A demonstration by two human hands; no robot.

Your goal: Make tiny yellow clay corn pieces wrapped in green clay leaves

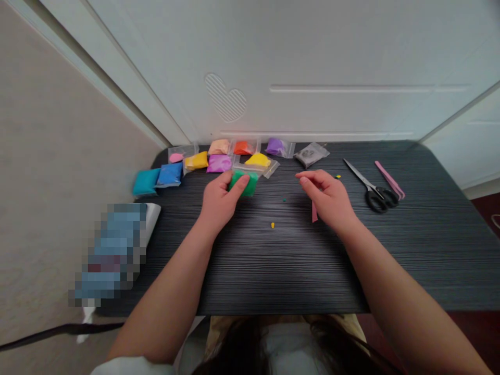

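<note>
My left hand (223, 198) grips a small bag of green modelling clay (250, 184) between thumb and fingers, just above the table. To its right, my right hand (326, 195) is closed in a pinch with thumb and fingertips together; whatever is between them is too small to make out. A flat pink strip (314, 212) shows below the right palm, and I cannot tell if the hand touches it. Between the hands lie a tiny green bit (284, 200) and a small yellow piece (272, 225). Another small yellow and green piece (338, 176) sits beyond the right hand.
Bags of clay line the back, including yellow (258, 160), purple (276, 147), grey (311, 154) and blue (170, 174). Black-handled scissors (377, 198) and pink tweezers (389, 179) lie right on the dark table (281, 281). A blurred-out device (113, 250) stands left.
</note>
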